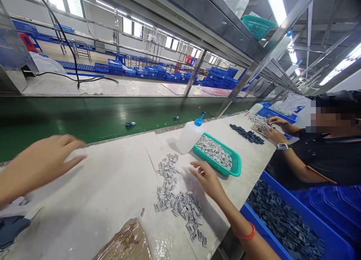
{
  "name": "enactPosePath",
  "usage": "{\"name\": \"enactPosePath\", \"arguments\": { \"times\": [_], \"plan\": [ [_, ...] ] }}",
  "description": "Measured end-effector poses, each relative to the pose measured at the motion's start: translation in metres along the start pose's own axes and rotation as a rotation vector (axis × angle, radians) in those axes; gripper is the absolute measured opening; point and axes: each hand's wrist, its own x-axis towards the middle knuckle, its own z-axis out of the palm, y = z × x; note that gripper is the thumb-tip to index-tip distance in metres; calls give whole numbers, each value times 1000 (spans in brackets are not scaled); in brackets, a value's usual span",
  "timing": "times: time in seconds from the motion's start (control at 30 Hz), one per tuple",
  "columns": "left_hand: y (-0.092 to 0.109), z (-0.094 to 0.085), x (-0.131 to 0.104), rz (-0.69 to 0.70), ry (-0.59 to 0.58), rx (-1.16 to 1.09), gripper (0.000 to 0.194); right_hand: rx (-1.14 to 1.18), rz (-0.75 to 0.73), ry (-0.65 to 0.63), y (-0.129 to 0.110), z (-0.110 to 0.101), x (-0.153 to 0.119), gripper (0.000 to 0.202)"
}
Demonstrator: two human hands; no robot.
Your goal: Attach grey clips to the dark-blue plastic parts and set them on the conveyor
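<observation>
My left hand (53,160) is over the left part of the white table, fingers apart and nothing in them, close to the green belt's edge. My right hand (204,175), with a red band on its wrist, hovers just right of scattered small grey pieces (186,207). Its fingers are bent, and whether they hold a piece is too small to tell. Behind it stands a green basket (235,164) filled with similar pieces. A white bottle with a blue tip (189,138) stands upright against the basket's left end. A brown plastic-wrapped item (128,243) lies at the front edge.
A green conveyor belt (84,117) runs behind the table, with small dark parts (130,124) on it. Dark pieces (246,134) lie farther right, near a co-worker's hands (275,128). A blue bin (332,245) of dark parts is below right. Dark cloth-like material (12,230) lies at left.
</observation>
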Motion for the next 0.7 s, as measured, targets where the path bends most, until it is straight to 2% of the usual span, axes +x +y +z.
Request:
{"name": "enactPosePath", "arguments": {
  "times": [0.07, 0.13, 0.23, 0.33, 0.43, 0.5, 0.57, 0.7],
  "plan": [
    [15, 18, 49, 21, -3, 21, 33, -18, -89, -134, 1, 3, -16, 28],
    [30, 36, 93, -23, 29, 11, 38, -51, -185, -192, 2, 7, -21, 25],
    [43, 64, 131, -77, 20, -47, 39, -135, -316, -181, 0, 11, -18, 25],
    [46, 83, 135, -114, -12, -117, 35, -207, -438, -127, -5, 7, -14, 24],
    [44, 87, 126, -183, -24, -166, 34, -222, -512, -30, -13, 3, -30, 19],
    [44, 85, 123, -227, -18, -190, 38, -196, -556, 1, -21, 3, -56, 25],
    [47, 83, 125, -261, -9, -210, 40, -166, -587, -23, -34, 7, -90, 35],
    [57, 81, 127, -316, -9, -252, 32, -149, -543, -95, -61, 15, -148, 26]
  ]
}}
